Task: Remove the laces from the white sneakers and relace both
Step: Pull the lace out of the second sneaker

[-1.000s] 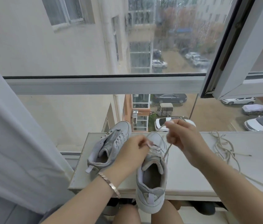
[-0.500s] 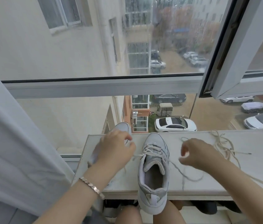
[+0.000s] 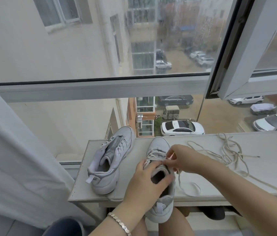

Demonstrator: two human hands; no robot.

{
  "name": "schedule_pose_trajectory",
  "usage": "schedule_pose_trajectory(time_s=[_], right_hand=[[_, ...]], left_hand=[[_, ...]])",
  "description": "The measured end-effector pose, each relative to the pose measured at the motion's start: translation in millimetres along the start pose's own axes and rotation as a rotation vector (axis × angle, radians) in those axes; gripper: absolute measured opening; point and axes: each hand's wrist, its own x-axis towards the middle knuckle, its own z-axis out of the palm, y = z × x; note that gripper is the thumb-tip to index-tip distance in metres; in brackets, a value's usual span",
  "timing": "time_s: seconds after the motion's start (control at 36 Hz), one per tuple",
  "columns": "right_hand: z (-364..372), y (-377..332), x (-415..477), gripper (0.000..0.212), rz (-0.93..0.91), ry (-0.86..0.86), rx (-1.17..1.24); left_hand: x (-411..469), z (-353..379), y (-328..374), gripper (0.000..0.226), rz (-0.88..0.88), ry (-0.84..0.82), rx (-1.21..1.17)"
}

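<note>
The partly laced sneaker [image 3: 158, 145] on the counter [image 3: 211, 178] is gripped at its collar by the left hand [image 3: 144, 183]; its lace [image 3: 179, 180] is pinched by the right hand [image 3: 182, 159].

The left hand [image 3: 144, 183] holds the sneaker [image 3: 159, 144] around its opening. Just beyond this grip the right hand [image 3: 183, 159] pinches the lace [image 3: 153, 155] near the top eyelets. Left of the grip stands the second sneaker [image 3: 112, 160]; to the right of it a loose lace [image 3: 228, 151] lies on the shelf [image 3: 267, 169]
</note>
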Motion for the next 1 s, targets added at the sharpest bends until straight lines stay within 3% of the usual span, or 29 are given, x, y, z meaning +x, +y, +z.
schedule_pose_trajectory(time_s=[0.14, 0.44, 0.53, 0.61, 0.64, 0.69, 0.75, 0.81, 0.83, 0.86, 0.89, 0.94, 1.0], right_hand=[[0.5, 2.1, 4.7, 0.017, -0.037, 0.05, 0.041], [-10.7, 3.8, 11.7, 0.022, -0.036, 0.144, 0.466], [-14.3, 2.1, 14.3, 0.026, 0.053, 0.006, 0.707], [-21.8, 7.9, 13.4, 0.029, 0.255, -0.261, 0.982], [-27.1, 10.2, 12.7, 0.028, 0.266, -0.325, 0.955], [-40.0, 15.1, 12.7, 0.022, 0.157, -0.276, 0.564], [-48.6, 16.2, 14.6, 0.022, -0.021, 0.017, 0.035], [-45.6, 13.9, 17.5, 0.026, -0.133, 0.346, -0.131], [-39.3, 15.0, 20.2, 0.026, -0.138, 0.436, -0.026], [-33.0, 16.0, 21.6, 0.024, -0.08, 0.431, 0.235], [-28.2, 16.7, 22.6, 0.021, 0.04, 0.344, 0.574], [-22.3, 22.3, 21.8, 0.016, 0.315, 0.004, 1.12], [-21.1, 31.9, 18.3, 0.027, 0.415, -0.087, 1.18]], left_hand=[[-0.5, 7.6, 5.5, 0.067, -0.069, -0.015, 0.088], [6.1, 6.0, 3.0, 0.045, -0.04, -0.053, 0.101], [9.7, 2.0, 2.0, 0.045, -0.021, -0.077, 0.104], [13.5, -1.7, 0.6, 0.043, 0.006, -0.102, 0.11], [14.4, -2.3, 0.0, 0.044, 0.016, -0.114, 0.109], [15.5, -3.0, -0.1, 0.046, 0.033, -0.139, 0.117], [16.2, -2.6, 0.8, 0.049, 0.048, -0.161, 0.127], [17.3, -1.8, 1.2, 0.049, 0.057, -0.178, 0.154], [17.7, -2.0, 0.5, 0.048, 0.054, -0.178, 0.155], [17.9, -3.0, -0.5, 0.047, 0.043, -0.175, 0.142], [17.9, -4.5, -2.3, 0.045, 0.029, -0.17, 0.125], [18.2, -7.6, -6.3, 0.043, 0.013, -0.162, 0.122], [18.7, -9.7, -8.1, 0.045, 0.007, -0.17, 0.147]])
